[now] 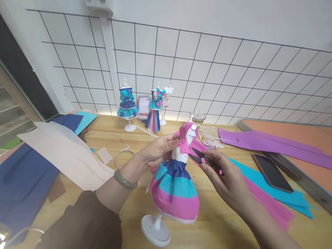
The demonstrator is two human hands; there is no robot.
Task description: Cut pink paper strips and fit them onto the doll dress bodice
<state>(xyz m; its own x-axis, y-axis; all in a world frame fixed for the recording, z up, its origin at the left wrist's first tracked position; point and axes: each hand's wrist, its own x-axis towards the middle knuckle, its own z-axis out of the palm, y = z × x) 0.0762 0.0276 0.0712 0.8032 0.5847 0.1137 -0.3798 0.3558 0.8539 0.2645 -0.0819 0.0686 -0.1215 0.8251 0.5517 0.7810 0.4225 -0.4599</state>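
Note:
A small white dress form [177,154] tilts on its round base [155,230] in the middle of the table. Around its lower half hangs a gathered skirt [176,188] banded in navy, turquoise and pink. Pink fabric [185,136] wraps the upper body and neck. My left hand [164,148] pinches this fabric at the form's left side, fingers closed. In my right hand [225,173] is a pair of small black scissors [205,159], their blades apart beside the lower edge of the pink fabric. Whether the blades touch the fabric I cannot tell.
Dressed mini forms [127,101] stand at the back by the wall grid. Navy [19,191] and pale pink sheets [64,157] lie left, with a tape roll [123,158] nearby. On the right are purple sheets [277,147], turquoise sheets [295,201] and a phone [272,172].

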